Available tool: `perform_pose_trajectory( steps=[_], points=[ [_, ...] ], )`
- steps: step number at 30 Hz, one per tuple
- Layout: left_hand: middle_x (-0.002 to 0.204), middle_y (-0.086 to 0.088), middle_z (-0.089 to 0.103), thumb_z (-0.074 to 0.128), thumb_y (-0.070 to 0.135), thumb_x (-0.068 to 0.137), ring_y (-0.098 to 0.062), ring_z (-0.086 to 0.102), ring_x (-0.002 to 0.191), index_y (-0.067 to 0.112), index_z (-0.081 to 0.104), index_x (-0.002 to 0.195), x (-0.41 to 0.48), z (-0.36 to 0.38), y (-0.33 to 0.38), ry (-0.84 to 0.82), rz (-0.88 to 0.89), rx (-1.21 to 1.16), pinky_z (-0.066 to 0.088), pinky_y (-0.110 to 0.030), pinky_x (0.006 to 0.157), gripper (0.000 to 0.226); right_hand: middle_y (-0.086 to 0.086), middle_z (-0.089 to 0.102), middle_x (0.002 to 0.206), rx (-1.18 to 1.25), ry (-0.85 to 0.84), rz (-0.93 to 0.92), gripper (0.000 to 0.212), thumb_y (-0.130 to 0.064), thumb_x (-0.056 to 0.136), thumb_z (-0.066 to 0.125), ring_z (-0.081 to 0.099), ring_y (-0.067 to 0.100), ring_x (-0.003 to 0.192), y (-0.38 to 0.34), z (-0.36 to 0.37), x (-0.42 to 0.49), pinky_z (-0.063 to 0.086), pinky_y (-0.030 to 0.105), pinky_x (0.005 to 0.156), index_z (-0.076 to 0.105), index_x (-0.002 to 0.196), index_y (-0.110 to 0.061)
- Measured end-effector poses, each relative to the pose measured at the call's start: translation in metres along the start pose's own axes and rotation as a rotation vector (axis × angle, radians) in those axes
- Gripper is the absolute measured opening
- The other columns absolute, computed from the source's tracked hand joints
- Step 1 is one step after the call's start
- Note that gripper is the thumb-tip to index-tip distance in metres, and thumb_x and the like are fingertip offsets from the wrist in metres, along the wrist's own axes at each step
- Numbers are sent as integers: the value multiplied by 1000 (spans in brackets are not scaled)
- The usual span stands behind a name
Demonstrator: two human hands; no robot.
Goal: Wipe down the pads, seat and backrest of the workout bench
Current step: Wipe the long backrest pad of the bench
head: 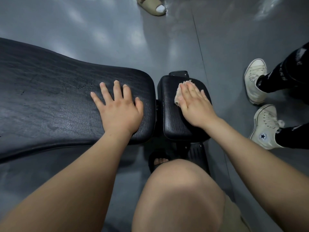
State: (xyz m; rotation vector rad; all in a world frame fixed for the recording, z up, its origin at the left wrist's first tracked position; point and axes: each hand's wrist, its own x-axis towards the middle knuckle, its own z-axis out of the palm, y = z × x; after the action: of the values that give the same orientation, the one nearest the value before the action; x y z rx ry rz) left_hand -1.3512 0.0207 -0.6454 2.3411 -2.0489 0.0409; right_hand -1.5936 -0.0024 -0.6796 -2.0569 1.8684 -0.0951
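Long black textured vinyl backrest pad [50,101] runs from the left edge to the frame centre, its rounded end just beside a small black vinyl seat pad [173,126] at centre right, with a narrow gap between the two. Left hand [118,108] lies flat on the backrest pad near that rounded end, palm down and fingers spread wide, holding nothing. Right hand [194,106] lies palm down on the seat pad, fingers straight and close together, pressing a crumpled beige cloth [178,93] against the pad's upper part. The cloth shows only along the hand's left side and past the fingertips, the rest is hidden under the palm. Black metal bench frame [197,153] shows below the seat pad. Wearer's bare knee [177,190] fills the bottom centre, with a black slide sandal [155,158] with toes showing just above it. Glossy grey floor [100,30] lies all around. Pair of white high-top canvas sneakers [260,104] with dark trousers stands at the right edge, well apart from the bench. Tan slide sandal over a white sock [153,5] sits at the top centre edge
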Motion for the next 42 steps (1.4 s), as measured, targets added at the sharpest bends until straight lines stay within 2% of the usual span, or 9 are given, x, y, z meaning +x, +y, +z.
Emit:
perform_pose_trajectory(
  steps=[5,12,17,20,23,28,34,38,42],
  points=[
    [162,-10,28,30,52,97,-47,10,150,16,38,149,0,0,0,2,0,4,5,-71,116,63,3,8,169,20,-23,62,58,-42,108,13,4,22,156,7,-11,44,2,46,126,10,161,-19],
    [161,-11,29,30,52,97,-47,10,150,15,38,147,-1,1,1,13,-4,-5,5,-71,116,63,-2,3,169,65,44,85,58,-43,108,13,-1,13,155,13,7,-26,0,41,127,10,162,-22],
    [162,-10,29,30,52,97,-46,11,150,16,38,148,-1,0,1,10,-3,-1,6,-71,116,63,-2,0,170,77,-10,164,59,-46,107,10,1,17,156,35,-6,23,0,43,126,5,162,-23],
    [162,-10,27,28,52,97,-46,9,150,16,37,148,0,0,1,-1,-5,3,5,-70,116,63,-2,1,169,156,-43,203,59,-44,107,12,13,24,155,45,-11,33,8,43,125,5,162,-23],
    [162,-10,27,28,52,96,-46,9,150,16,38,147,-1,1,2,-2,-2,-1,5,-70,116,63,-3,1,169,216,-20,250,59,-44,108,16,24,30,150,45,-5,1,21,42,120,5,162,-23],
    [161,-12,29,30,49,96,-48,11,149,13,40,145,-2,2,2,11,1,-4,6,-72,115,61,2,-3,169,295,16,286,58,-39,109,18,12,20,154,42,16,-62,16,36,122,4,162,-20],
    [161,-14,29,29,48,95,-50,11,149,12,40,144,-3,2,4,12,3,-5,6,-73,115,61,-2,-4,169,212,84,146,60,-37,106,16,-11,16,155,13,37,-117,-6,32,125,8,161,-16],
    [161,-14,29,30,49,95,-50,11,148,12,41,144,-2,2,3,13,0,-2,6,-72,115,62,-3,-2,169,104,58,68,57,-38,108,16,-9,14,155,12,29,-105,-2,37,127,7,162,-20],
    [161,-14,28,28,49,95,-49,11,149,12,40,144,-2,2,3,8,3,4,7,-72,115,62,0,0,170,94,46,108,58,-40,108,13,-6,18,156,6,17,-57,0,41,127,8,162,-19]
  ],
)
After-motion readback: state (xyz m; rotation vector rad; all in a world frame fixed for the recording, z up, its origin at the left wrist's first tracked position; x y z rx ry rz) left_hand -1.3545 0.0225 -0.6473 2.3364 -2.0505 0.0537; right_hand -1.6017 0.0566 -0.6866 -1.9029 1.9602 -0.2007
